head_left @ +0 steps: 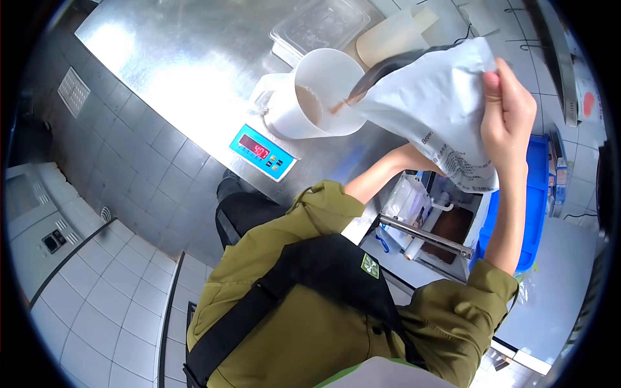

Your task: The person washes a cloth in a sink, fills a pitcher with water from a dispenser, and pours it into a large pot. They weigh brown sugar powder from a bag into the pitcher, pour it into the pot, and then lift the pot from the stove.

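My right hand (508,113) is closed on the upper end of a silvery-white foil pouch (433,97), its thumb on the near face. The pouch is tilted, and brown powder (337,107) falls from its mouth into a white plastic pitcher (284,107). Print on the pouch begins with "Brow". My left forearm (381,171) runs behind the pouch, which hides the left hand and its fingers. Light brown contents (309,105) show inside the pitcher. The pitcher stands on a blue digital scale (264,154), whose red display appears to read 407.
A clear plastic container (320,26) and a cream-coloured cylindrical vessel (388,42) stand behind the pitcher on the steel table (162,39). Below the pouch is an open drawer (453,233) with packages inside. Beside my right forearm is a blue tray (533,200).
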`<control>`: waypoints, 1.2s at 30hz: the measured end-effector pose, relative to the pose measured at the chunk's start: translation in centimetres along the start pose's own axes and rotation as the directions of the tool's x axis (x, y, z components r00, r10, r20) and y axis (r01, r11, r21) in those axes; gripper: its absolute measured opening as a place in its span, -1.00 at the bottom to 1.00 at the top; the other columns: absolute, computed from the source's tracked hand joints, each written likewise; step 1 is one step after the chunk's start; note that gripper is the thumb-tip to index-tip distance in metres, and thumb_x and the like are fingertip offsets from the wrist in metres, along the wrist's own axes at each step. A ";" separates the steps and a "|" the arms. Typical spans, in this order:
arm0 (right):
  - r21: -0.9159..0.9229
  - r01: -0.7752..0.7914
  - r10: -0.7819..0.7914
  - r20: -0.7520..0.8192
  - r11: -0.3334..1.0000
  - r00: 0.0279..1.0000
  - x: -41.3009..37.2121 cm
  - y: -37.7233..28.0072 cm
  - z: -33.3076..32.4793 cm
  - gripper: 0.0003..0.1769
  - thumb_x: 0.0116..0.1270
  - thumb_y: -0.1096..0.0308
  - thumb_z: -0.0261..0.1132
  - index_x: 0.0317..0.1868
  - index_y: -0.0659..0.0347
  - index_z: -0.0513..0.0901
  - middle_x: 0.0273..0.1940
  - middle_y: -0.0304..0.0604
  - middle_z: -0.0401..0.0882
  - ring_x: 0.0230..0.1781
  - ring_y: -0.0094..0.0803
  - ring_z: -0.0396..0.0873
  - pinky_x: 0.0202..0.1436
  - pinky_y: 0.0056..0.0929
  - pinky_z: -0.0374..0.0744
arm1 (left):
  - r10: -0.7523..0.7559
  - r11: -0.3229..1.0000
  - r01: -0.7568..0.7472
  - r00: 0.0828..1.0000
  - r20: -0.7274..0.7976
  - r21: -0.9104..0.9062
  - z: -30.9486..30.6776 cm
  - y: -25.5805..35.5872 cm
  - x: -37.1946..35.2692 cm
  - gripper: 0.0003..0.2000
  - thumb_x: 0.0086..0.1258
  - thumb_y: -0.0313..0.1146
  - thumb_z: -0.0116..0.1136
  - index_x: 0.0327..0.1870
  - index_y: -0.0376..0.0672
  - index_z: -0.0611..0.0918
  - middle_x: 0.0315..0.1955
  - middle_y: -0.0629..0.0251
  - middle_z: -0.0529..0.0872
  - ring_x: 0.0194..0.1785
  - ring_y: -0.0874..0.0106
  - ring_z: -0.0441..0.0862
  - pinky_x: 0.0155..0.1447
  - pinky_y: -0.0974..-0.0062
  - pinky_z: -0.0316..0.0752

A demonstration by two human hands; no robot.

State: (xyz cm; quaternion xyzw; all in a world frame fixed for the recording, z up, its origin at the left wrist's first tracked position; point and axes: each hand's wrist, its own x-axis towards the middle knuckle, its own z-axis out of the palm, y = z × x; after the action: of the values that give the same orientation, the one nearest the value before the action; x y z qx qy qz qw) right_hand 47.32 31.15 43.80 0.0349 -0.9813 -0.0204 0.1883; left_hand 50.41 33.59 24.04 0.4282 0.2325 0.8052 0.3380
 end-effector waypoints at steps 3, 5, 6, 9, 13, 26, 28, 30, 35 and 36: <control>-0.015 0.037 -0.037 0.002 0.999 0.999 0.3 0.0 0.3 -0.85 0.28 0.39 0.07 -0.35 0.33 0.44 -0.63 -0.02 0.33 -0.66 -0.13 0.29 -0.57 -0.42 0.31 | 0.017 1.000 -0.016 1.000 0.022 -0.024 -0.2 -0.2 0.3 -0.41 -0.24 -0.51 0.42 -0.03 -0.24 0.50 -0.17 0.30 0.58 -0.10 0.47 0.48 0.00 0.51 0.42; 0.003 -0.036 0.036 0.004 0.999 0.999 0.7 -0.2 0.0 -0.85 0.28 0.39 0.07 -0.36 0.32 0.43 -0.63 -0.01 0.32 -0.65 -0.11 0.29 -0.57 -0.42 0.30 | 0.019 0.999 -0.018 1.000 0.024 -0.040 -0.3 -0.2 0.5 -0.40 -0.24 -0.52 0.42 -0.02 -0.24 0.49 -0.15 0.30 0.57 -0.11 0.47 0.48 0.00 0.51 0.42; -0.030 0.058 -0.058 0.013 0.998 0.998 0.7 -0.2 0.4 -0.84 0.27 0.39 0.08 -0.39 0.32 0.42 -0.64 -0.01 0.30 -0.65 -0.12 0.29 -0.57 -0.41 0.30 | 0.009 0.998 -0.008 1.000 0.014 -0.067 -0.3 -0.2 0.6 -0.40 -0.24 -0.52 0.42 -0.02 -0.24 0.49 -0.15 0.30 0.57 -0.11 0.47 0.48 0.00 0.52 0.43; -0.026 -0.022 0.022 0.023 0.999 0.999 1.2 -0.4 0.3 -0.82 0.27 0.38 0.08 -0.44 0.30 0.39 -0.65 -0.01 0.28 -0.66 -0.11 0.27 -0.58 -0.39 0.29 | 0.026 0.997 -0.027 1.000 -0.014 -0.072 -0.3 0.2 0.5 -0.59 -0.06 -0.47 0.32 -0.11 -0.24 0.51 -0.19 0.31 0.58 -0.13 0.48 0.47 -0.02 0.53 0.40; -0.023 -0.054 0.054 0.000 0.998 0.999 1.3 -0.4 0.5 -0.83 0.27 0.39 0.07 -0.44 0.29 0.38 -0.65 0.01 0.28 -0.65 -0.07 0.27 -0.58 -0.37 0.30 | 0.027 0.999 -0.027 1.000 0.013 -0.025 -0.5 -0.3 0.5 -0.68 0.03 -0.45 0.27 -0.15 -0.24 0.53 -0.22 0.31 0.58 -0.15 0.49 0.47 -0.04 0.53 0.39; -0.065 -0.001 0.004 0.042 0.998 0.999 1.6 -0.3 0.6 -0.84 0.28 0.37 0.07 -0.40 0.28 0.44 -0.65 -0.02 0.30 -0.67 -0.14 0.25 -0.59 -0.42 0.28 | 0.092 0.995 -0.093 0.996 -0.015 -0.029 -0.5 0.3 0.5 -0.75 0.07 -0.47 0.21 -0.19 -0.24 0.55 -0.24 0.29 0.59 -0.16 0.49 0.47 -0.05 0.53 0.39; -0.054 0.027 -0.025 0.038 0.998 0.999 1.4 -0.2 0.9 -0.85 0.28 0.37 0.07 -0.40 0.27 0.44 -0.65 -0.02 0.30 -0.67 -0.14 0.25 -0.59 -0.43 0.28 | 0.098 0.995 -0.098 0.995 -0.024 0.000 -0.4 0.6 0.4 -0.75 0.08 -0.47 0.21 -0.19 -0.24 0.55 -0.24 0.29 0.59 -0.16 0.50 0.47 -0.05 0.53 0.40; -0.060 0.060 -0.060 0.012 0.996 0.998 1.2 0.3 0.9 -0.81 0.32 0.34 0.04 -0.32 0.33 0.44 -0.64 -0.11 0.26 -0.65 -0.36 0.19 -0.56 -0.54 0.25 | 0.087 0.996 -0.087 0.996 -0.016 -0.019 -0.5 0.6 0.5 -0.75 0.08 -0.46 0.21 -0.18 -0.24 0.55 -0.23 0.29 0.59 -0.16 0.50 0.48 -0.05 0.54 0.40; -0.072 -0.001 0.006 0.068 0.997 0.998 1.4 -0.4 0.4 -0.78 0.35 0.33 0.02 -0.31 0.35 0.43 -0.64 -0.17 0.24 -0.64 -0.47 0.17 -0.54 -0.61 0.23 | 0.096 0.995 -0.096 0.995 -0.001 -0.021 -0.4 0.9 0.8 -0.75 0.07 -0.46 0.22 -0.19 -0.23 0.55 -0.23 0.27 0.60 -0.16 0.48 0.49 -0.06 0.53 0.41; -0.097 0.021 -0.012 0.094 0.995 0.996 1.4 -0.5 0.5 -0.78 0.35 0.33 0.02 -0.31 0.35 0.44 -0.64 -0.17 0.24 -0.64 -0.48 0.18 -0.54 -0.61 0.23 | 0.126 0.992 -0.127 0.992 -0.017 -0.024 -0.4 0.9 0.8 -0.75 0.07 -0.45 0.22 -0.20 -0.23 0.55 -0.24 0.27 0.61 -0.16 0.48 0.49 -0.07 0.53 0.41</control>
State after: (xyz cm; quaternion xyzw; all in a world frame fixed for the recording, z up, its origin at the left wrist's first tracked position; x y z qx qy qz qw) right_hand 45.80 30.60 43.80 0.0328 -0.9865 -0.0716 0.1438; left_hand 49.44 33.55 24.90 0.4315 0.1974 0.8311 0.2899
